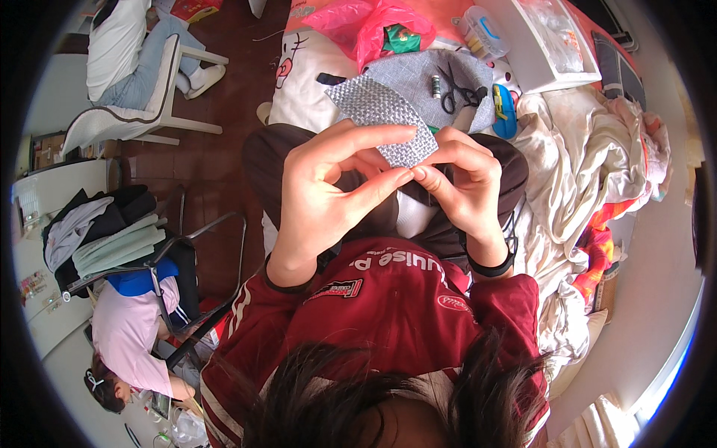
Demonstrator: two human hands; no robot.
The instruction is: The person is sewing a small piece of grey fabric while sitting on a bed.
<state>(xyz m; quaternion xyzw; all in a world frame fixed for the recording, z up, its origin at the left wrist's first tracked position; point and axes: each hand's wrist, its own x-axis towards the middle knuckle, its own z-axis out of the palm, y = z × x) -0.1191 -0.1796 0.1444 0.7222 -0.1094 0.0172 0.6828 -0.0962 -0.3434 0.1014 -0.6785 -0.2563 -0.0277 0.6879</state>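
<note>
Over the legs (265,164), the woven cloth (379,108) sits between left hand (317,175) and right hand (469,179); right fingers, nearly closed, pinch its lower edge; left thumb and forefinger stand apart, hold unclear. Best keep that edge taut.

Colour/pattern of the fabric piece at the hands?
The fabric piece is grey and white, in a small woven-look pattern; best seen in the head view.

A head-worn wide fisheye camera looks steeply down, close above the left hand (317,175) and right hand (474,183); a white chair (112,122) stands farther off at left.
</note>
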